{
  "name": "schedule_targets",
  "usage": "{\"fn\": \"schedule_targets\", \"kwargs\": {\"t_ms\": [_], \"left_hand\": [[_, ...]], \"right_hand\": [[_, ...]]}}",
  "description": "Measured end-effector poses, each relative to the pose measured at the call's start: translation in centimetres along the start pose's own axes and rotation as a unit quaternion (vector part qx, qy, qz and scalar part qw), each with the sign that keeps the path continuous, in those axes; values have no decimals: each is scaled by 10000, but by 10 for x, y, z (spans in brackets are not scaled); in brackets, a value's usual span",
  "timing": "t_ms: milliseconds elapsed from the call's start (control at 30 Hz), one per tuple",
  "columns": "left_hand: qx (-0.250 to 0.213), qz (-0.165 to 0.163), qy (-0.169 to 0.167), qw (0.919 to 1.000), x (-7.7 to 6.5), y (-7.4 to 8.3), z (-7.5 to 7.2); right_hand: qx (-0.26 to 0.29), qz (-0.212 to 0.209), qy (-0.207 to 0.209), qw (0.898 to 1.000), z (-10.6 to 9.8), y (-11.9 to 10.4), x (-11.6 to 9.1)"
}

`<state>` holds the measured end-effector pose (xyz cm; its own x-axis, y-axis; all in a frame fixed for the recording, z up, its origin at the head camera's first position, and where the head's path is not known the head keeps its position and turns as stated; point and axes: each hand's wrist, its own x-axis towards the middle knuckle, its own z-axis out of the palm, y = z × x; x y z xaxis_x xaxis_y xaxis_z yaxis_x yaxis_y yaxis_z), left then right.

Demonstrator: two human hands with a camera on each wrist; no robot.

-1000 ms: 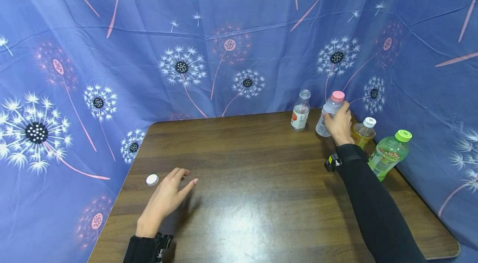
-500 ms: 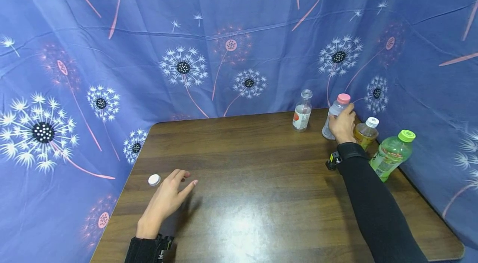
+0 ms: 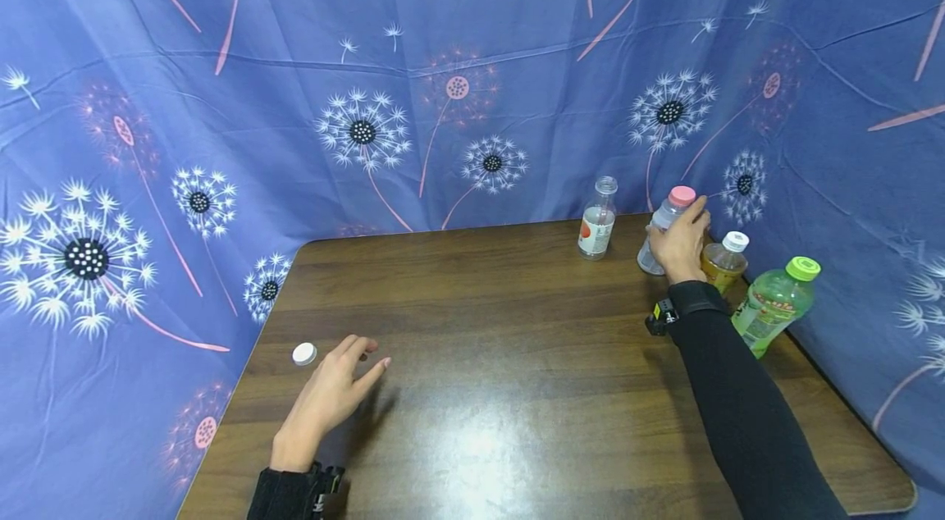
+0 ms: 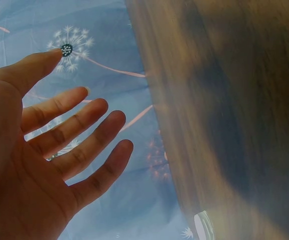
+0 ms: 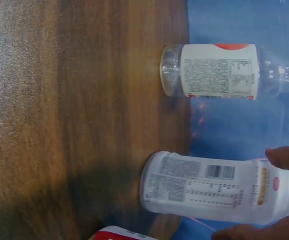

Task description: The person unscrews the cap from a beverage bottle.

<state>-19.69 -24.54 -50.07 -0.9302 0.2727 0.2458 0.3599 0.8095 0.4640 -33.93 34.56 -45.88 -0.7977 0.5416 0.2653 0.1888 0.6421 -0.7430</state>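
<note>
Far right on the table, my right hand [image 3: 681, 245] holds a pale plastic bottle [image 3: 654, 253] with a pink cap, which stands upright. In the right wrist view, the thumb [image 5: 283, 159] lies at the bottle's upper part on one side and a finger [image 5: 259, 233] along the other. A clear, uncapped bottle [image 3: 596, 229] with a white label stands to its left. Over the table's left side, my left hand [image 3: 328, 389] holds nothing, its fingers spread and relaxed. A white bottle cap [image 3: 304, 353] lies just beyond it.
Right of the right hand stand a white-capped bottle of amber drink [image 3: 723, 262] and a green bottle [image 3: 775, 303] with a lime cap, near the right edge of the wooden table [image 3: 472, 323]. A blue dandelion-print cloth [image 3: 413, 28] hangs behind and beside the table.
My right hand has shifted the pink-capped bottle slightly right, away from the uncapped bottle and closer to the amber one. The left hand has stayed in place.
</note>
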Motion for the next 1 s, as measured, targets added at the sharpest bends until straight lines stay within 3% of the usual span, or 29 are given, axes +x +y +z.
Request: {"fn": "schedule_targets", "kwargs": {"t_ms": [367,533,700,1000], "left_hand": [[-135,-31,-178,9997,-2,-1,6],[-141,-14,-137,9998,-3,-1,6],[-133,5,-127,9998,-4,-1,5],[-96,-10,-224,9997,-4,-2,4]], "right_hand": [[-222,-453,307,9983,-19,-22,8],[-298,-985,400,9939,-25,-35,10],[-126,-1541,322,9875,-18,-46,8],[186,-1593,189,9869,7,-58,7]]}}
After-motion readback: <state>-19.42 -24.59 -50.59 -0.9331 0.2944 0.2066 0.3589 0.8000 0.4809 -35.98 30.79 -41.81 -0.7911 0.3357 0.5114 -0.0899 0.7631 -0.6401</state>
